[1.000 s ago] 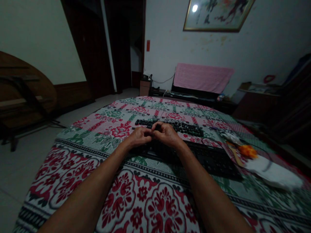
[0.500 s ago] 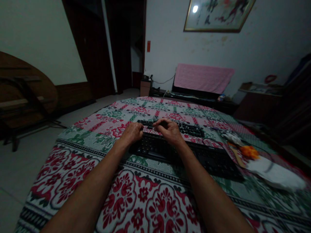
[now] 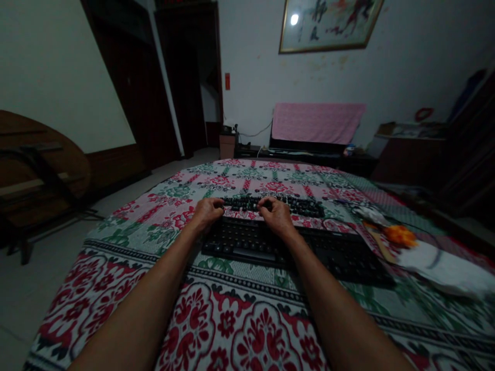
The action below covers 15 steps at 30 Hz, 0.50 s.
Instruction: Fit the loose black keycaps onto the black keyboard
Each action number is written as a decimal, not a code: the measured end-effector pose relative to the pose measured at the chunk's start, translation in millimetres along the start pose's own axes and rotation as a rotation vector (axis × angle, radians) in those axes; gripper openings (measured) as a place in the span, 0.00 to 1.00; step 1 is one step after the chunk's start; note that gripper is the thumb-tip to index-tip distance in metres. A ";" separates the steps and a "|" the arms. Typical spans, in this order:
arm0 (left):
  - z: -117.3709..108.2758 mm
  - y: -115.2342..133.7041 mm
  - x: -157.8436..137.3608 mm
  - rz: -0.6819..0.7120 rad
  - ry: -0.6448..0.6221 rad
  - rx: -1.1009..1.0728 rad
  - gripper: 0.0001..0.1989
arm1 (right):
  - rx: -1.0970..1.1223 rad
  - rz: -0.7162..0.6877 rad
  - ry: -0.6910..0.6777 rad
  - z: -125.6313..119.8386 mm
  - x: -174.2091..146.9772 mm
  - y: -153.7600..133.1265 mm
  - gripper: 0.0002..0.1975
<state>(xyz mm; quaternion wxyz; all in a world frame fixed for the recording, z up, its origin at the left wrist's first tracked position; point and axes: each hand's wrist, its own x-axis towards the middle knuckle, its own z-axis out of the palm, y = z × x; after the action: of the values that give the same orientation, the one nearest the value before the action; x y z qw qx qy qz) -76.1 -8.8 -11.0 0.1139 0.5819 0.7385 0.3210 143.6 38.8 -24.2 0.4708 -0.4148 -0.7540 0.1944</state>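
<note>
A black computer keyboard [image 3: 235, 239] lies on the patterned tablecloth in front of me, partly covered by my right forearm. Its left part looks to have small bumps where keycaps would sit; the right part is dark. Beyond it, loose black keycaps [image 3: 305, 206] are laid out in rows. My left hand [image 3: 209, 212] is at the left end of these rows, fingers curled and thumb near the index finger. Over the middle of the rows, my right hand [image 3: 275, 214] has thumb and fingertips pinched together. Anything between the fingertips of either hand is too small to make out.
To the right lie an orange fluffy item [image 3: 400, 236], a white cloth-like item [image 3: 444, 268], a flat tan strip [image 3: 381, 245] and a dark cable. A pink towel [image 3: 317, 122] hangs over something by the far wall. A round folded table [image 3: 42, 149] leans at the left.
My right hand has come down and slightly right toward the keycap rows. My left hand has moved a little left, its fingers a bit looser. The camera view has shifted slightly.
</note>
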 end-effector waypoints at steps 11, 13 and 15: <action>12.9 10.4 26.9 0.232 -0.140 0.504 0.18 | 0.019 -0.039 0.008 -3.1 -1.7 -6.5 0.09; 12.7 11.6 27.6 0.213 -0.148 0.536 0.17 | 0.021 -0.031 0.007 -2.1 -1.4 -5.6 0.09; 12.1 13.0 27.4 0.193 -0.154 0.555 0.16 | 0.024 -0.026 0.001 -1.4 -1.3 -5.7 0.09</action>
<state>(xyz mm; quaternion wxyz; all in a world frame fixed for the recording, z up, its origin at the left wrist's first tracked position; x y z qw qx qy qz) -67.5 22.4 -6.7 -0.0250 0.6808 0.7286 0.0712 142.5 34.3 -20.4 0.4787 -0.3993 -0.7567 0.1970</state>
